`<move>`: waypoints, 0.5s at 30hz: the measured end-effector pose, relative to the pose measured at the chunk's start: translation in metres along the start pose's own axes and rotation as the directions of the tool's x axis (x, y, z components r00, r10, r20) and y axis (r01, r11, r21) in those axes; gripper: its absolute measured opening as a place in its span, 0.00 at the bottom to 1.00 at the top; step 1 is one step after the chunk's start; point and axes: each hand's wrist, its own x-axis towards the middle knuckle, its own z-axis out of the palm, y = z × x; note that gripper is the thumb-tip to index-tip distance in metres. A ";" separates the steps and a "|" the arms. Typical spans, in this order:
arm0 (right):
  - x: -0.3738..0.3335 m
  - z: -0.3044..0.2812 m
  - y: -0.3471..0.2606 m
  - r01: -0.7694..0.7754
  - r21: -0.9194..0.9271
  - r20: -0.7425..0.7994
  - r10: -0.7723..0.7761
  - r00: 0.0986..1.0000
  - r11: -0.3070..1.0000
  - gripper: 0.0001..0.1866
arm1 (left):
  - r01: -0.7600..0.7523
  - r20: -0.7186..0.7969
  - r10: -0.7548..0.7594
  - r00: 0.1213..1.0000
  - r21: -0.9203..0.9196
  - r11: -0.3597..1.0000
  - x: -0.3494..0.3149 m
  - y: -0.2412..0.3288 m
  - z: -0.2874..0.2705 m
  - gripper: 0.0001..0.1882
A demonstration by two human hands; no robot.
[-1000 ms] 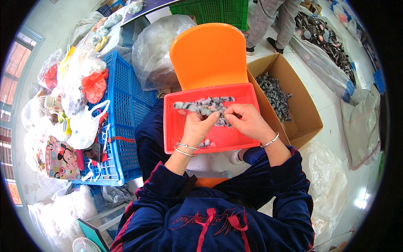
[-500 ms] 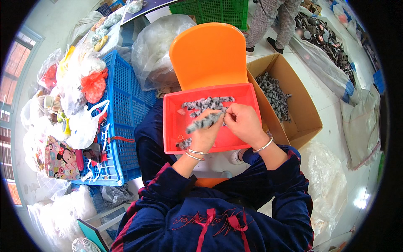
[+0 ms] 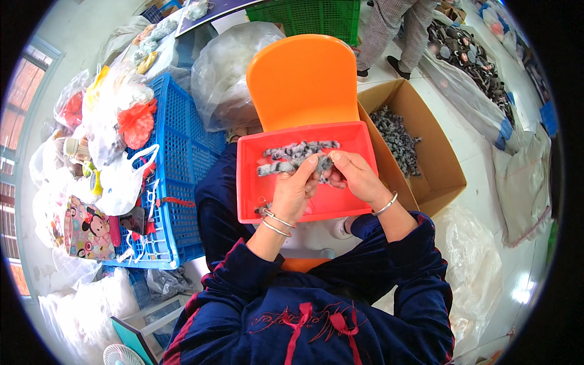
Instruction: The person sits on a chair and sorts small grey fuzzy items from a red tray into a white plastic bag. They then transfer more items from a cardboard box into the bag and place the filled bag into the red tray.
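Note:
My left hand (image 3: 292, 193) is closed on a grey-and-black striped furry plush strip (image 3: 274, 168), whose free end sticks out to the left past the thumb. At the strip's other end, my right hand (image 3: 360, 177) pinches with thumb and forefinger, close to the left fingertips. What exactly lies between those fingertips is too small to tell. Both hands are above a red plastic tray (image 3: 246, 204) on my lap. Similar furry strips (image 3: 313, 146) lie in a row toward the tray's far side, and another small piece (image 3: 260, 210) rests by its near left corner.
An orange chair (image 3: 304, 82) stands just beyond the tray. On the right, a cardboard box (image 3: 441, 164) holds a heap of striped strips (image 3: 395, 137). A blue crate (image 3: 188, 146) piled with bags is at left. Another person's legs (image 3: 392, 36) are at the far right.
The left hand has turned, and the strip's free end has swung up and left to lie nearly level. My right hand has shifted slightly; its fingers now meet the strip's right end.

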 end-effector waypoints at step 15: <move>0.001 0.001 0.002 0.015 0.122 -0.041 -0.010 0.999 0.992 0.20 | 0.056 -0.032 -0.057 0.998 -0.031 0.998 -0.002 0.001 0.012 0.13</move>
